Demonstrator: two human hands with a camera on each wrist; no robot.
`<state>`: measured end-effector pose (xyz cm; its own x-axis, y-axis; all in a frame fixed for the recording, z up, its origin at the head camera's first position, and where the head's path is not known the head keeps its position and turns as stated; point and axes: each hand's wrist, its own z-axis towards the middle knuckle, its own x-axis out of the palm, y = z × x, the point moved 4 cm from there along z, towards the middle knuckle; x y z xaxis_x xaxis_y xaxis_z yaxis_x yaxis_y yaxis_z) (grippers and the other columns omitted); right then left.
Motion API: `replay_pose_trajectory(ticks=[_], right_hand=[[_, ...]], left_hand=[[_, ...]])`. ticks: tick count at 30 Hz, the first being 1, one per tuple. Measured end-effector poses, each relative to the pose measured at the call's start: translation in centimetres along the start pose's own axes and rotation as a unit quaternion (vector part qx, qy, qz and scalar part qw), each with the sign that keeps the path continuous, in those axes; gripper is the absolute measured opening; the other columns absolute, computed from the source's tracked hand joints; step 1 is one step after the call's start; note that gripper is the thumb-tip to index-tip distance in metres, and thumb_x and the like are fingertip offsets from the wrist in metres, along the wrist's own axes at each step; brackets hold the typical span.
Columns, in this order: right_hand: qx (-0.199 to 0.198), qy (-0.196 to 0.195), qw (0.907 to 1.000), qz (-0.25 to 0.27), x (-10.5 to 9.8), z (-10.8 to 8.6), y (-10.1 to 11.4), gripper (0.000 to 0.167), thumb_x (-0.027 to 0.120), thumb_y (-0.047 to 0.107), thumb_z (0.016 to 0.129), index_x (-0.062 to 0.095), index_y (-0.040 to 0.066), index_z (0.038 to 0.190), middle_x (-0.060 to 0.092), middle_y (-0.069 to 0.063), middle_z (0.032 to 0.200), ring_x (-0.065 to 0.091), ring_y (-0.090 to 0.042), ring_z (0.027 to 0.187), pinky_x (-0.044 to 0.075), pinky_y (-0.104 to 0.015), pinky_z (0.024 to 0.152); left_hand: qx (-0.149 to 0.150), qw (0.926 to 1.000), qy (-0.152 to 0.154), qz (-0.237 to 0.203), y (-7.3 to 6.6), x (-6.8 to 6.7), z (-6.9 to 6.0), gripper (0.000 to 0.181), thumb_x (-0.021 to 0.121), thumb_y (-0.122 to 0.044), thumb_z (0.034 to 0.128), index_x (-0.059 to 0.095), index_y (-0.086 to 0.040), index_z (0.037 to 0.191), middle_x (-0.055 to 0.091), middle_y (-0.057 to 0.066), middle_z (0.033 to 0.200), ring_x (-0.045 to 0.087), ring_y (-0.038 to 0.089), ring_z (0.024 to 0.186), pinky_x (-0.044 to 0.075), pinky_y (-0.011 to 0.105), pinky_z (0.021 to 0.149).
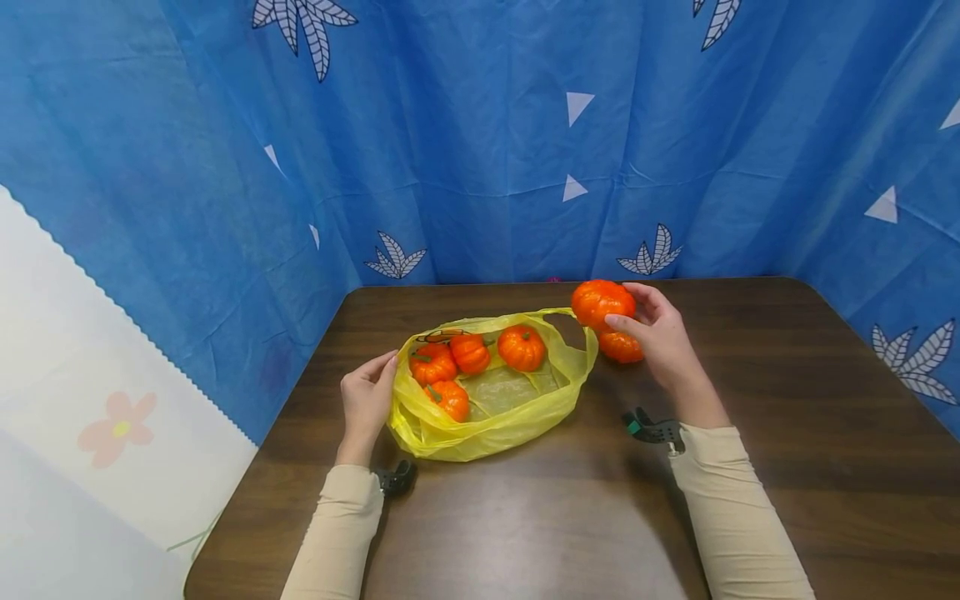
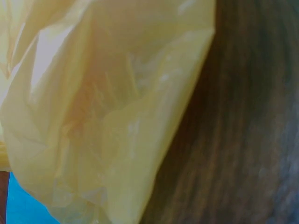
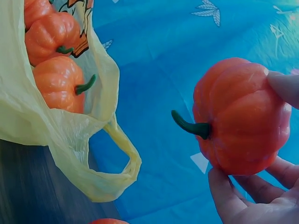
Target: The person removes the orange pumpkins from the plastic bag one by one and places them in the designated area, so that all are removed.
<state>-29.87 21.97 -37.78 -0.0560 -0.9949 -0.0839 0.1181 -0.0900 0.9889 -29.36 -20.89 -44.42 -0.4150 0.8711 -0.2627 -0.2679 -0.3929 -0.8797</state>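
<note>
A yellow plastic bag (image 1: 487, 437) lies open on the table with several small orange pumpkins inside, one of them a pumpkin (image 1: 521, 348) near its back edge. My left hand (image 1: 367, 398) pinches the bag's left rim. Just beyond the bag's right handle, my right hand (image 1: 663, 337) holds a pumpkin (image 3: 240, 119) above the table, thumb on one side and fingers on the other. Its green stem points toward the bag in the right wrist view. Below the held one, another pumpkin (image 1: 621, 347) sits on the table, partly hidden. Yellow plastic (image 2: 103, 107) fills much of the left wrist view.
The dark wooden table (image 1: 525, 525) has a blue patterned curtain (image 1: 480, 150) along its back and sides. A pale cloth with a flower print (image 1: 120, 429) hangs at the left. Black wrist mounts (image 1: 652, 429) stick out from the sleeves.
</note>
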Motion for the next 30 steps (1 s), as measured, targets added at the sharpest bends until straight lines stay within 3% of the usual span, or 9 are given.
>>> replay_pose_trajectory(ticks=[10,20,25,30], right_hand=[[-0.008,-0.018,0.9997,0.013,-0.9,0.1,0.0,0.065,0.071,0.023,0.094,0.039,0.006,0.148,0.049,0.005,0.128,0.054,-0.009,0.109,0.052,-0.008,0.085],[-0.008,-0.034,0.9994,0.001,-1.3,0.0,-0.1,0.068,0.071,0.028,0.094,0.039,0.007,0.151,0.049,0.006,0.127,0.050,-0.011,0.111,0.052,-0.008,0.085],[-0.015,-0.035,0.9985,0.039,-1.4,-0.1,0.0,0.069,0.072,0.024,0.094,0.038,0.004,0.151,0.050,0.008,0.124,0.052,-0.012,0.110,0.053,-0.011,0.087],[-0.014,-0.041,0.9973,0.059,-1.7,-0.1,-0.1,0.065,0.073,0.022,0.093,0.042,0.008,0.149,0.049,0.007,0.123,0.053,-0.012,0.109,0.054,-0.010,0.085]], left_hand=[[-0.006,1.0000,0.002,-0.003,0.1,-0.1,0.0,0.022,0.069,-0.017,0.0952,0.077,-0.001,0.110,0.075,0.020,0.107,0.072,0.030,0.092,0.053,0.006,0.072],[-0.008,1.0000,0.003,-0.004,0.1,0.0,-0.1,0.023,0.069,-0.017,0.0953,0.076,-0.001,0.110,0.075,0.020,0.108,0.072,0.027,0.091,0.053,0.006,0.072],[-0.006,1.0000,0.001,-0.001,0.2,0.0,-0.1,0.021,0.070,-0.016,0.0946,0.077,-0.002,0.109,0.076,0.018,0.107,0.072,0.020,0.088,0.055,0.008,0.071],[-0.004,1.0000,0.001,-0.001,0.2,0.0,0.0,0.023,0.070,-0.016,0.0948,0.076,-0.001,0.110,0.076,0.019,0.107,0.071,0.012,0.086,0.055,0.009,0.072]])
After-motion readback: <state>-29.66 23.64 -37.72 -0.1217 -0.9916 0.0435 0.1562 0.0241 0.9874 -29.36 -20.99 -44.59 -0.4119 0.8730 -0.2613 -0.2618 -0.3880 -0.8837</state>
